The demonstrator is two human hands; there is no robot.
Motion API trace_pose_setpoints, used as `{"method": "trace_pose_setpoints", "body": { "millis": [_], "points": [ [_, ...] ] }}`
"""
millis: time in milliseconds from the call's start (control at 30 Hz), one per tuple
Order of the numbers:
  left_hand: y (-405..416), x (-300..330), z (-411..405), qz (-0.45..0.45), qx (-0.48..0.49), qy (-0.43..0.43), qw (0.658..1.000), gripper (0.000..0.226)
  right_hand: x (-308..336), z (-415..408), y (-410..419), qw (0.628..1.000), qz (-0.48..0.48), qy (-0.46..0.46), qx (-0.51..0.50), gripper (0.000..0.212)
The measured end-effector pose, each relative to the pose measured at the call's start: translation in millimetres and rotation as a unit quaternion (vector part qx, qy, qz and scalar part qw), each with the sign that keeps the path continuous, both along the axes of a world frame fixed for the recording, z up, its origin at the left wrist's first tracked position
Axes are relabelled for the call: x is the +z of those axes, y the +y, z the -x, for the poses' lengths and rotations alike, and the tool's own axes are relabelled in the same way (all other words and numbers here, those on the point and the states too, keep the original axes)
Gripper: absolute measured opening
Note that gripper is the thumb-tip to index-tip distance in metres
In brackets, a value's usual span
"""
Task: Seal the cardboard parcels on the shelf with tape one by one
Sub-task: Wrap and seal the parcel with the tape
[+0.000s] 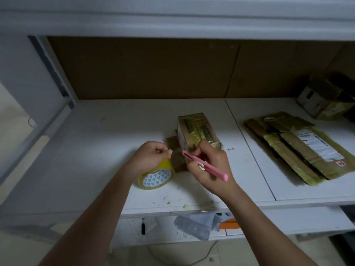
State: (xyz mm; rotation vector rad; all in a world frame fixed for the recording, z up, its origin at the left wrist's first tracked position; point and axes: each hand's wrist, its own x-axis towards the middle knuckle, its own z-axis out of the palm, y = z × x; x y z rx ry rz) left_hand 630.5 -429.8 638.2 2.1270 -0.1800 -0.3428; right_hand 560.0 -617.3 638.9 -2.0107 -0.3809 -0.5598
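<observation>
Two bare forearms reach over white shelf (99,131). Small taped parcel (194,129) stands mid-shelf. Left hand (151,158) grasps yellow tape roll (156,177) beside it. Right hand (209,164) clutches pink cutter (205,166), tip at parcel's base.

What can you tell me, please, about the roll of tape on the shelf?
The roll of tape is yellowish and translucent, wound on a white core printed with small teal triangles. It rests tilted on the white shelf, near the front edge, its open core facing the camera. The left hand lies over its top, fingers pinched together just above it. It sits left of the small taped parcel.
</observation>
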Motion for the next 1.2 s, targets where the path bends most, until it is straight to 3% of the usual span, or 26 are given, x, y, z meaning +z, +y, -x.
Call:
{"method": "trace_pose_setpoints", "body": {
  "millis": [233,367,500,633,733,800,867,933,1000,1100,1200],
  "points": [
    [0,2,-3,-0.008,0.003,-0.006,1.000,0.021,-1,-5,-2,0.989,0.141,0.008,0.040,0.008],
    [4,7,-5,0.001,-0.023,0.014,1.000,0.022,-1,-8,-6,0.997,0.057,0.037,0.032,0.021],
    [10,14,-11,-0.081,-0.037,0.009,0.996,0.020,1,-8,-8,0.997,0.053,0.050,0.032,0.027],
    [13,14,-9,-0.103,-0.026,-0.003,0.994,0.023,9,-5,-15,0.989,-0.094,0.107,0.047,0.013],
    [11,13,-7,-0.101,-0.027,-0.010,0.994,0.024,16,7,-24,0.980,-0.182,0.066,0.038,0.004],
    [13,13,-6,-0.099,-0.027,-0.011,0.995,0.024,16,17,-35,0.982,-0.188,0.004,-0.027,0.016],
    [15,12,-5,-0.093,-0.026,-0.011,0.995,0.024,8,23,-54,0.985,-0.113,-0.051,-0.118,0.016],
    [15,11,-3,-0.093,-0.028,-0.016,0.995,0.024,-10,25,-76,0.978,0.007,-0.040,-0.203,0.013],
    [13,11,-2,-0.102,-0.037,-0.022,0.994,0.025,-34,23,-97,0.952,0.135,0.073,-0.264,0.019],
    [11,10,-2,-0.109,-0.043,-0.023,0.993,0.026,-60,25,-111,0.866,0.318,0.260,-0.283,0.045],
    [13,12,-1,-0.095,-0.044,-0.025,0.994,0.026,-57,29,-109,0.840,0.365,0.304,-0.264,0.063]
  ]
}}
